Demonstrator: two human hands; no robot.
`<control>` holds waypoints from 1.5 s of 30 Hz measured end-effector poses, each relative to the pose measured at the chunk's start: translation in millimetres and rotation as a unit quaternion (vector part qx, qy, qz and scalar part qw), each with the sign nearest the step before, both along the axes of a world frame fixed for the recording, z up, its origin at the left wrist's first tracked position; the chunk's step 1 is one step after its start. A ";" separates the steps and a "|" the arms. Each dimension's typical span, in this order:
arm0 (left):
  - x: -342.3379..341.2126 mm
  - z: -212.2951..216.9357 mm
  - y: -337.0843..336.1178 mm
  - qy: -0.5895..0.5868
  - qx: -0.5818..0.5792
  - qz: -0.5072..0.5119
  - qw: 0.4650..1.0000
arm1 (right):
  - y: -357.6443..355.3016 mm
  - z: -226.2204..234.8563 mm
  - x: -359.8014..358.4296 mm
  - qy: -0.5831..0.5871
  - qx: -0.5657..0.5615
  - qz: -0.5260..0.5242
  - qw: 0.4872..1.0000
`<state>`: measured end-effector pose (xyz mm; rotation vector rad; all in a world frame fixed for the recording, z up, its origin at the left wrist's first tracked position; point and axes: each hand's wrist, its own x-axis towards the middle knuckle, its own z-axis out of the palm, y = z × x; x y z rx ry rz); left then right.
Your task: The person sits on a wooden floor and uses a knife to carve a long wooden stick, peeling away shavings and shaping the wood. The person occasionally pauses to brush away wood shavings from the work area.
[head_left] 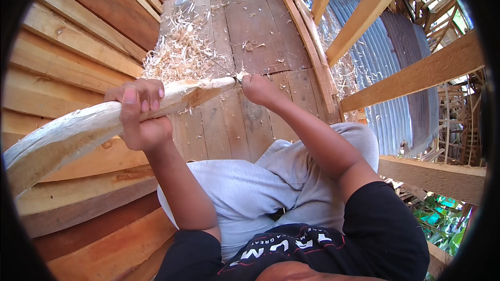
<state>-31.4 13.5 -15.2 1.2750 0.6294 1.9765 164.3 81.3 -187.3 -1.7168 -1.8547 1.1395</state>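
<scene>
Gripping a long, peeled, curving branch (78, 125), the left hand (139, 125) is curling its fingers around the wood at centre left, its thumb showing on top. I am following the branch from the frame's left edge toward the centre, where its narrow end is lying just beside the right hand (255, 89). That hand is closing into a fist around a thin dark tool (237, 78), which is pointing to the upper left; its handle is hiding inside the fist, and from my end I cannot tell whether it is touching the wood.

Above the branch, a heap of pale shavings (179, 54) is spreading over the plank floor (255, 18). At the heap's top edge, upper left of the frame, a small roundish grey object (182, 4) is sitting; I cannot tell whether it is a cup, or what it may be holding. Wooden boards (78, 47) are lining the left side, and corrugated metal sheets (385, 106) are filling the right.
</scene>
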 end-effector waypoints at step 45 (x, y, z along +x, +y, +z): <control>-18.3 -3.9 11.5 -0.017 0.024 -0.028 0.999 | 16.5 -54.0 27.8 -0.078 0.048 0.019 0.996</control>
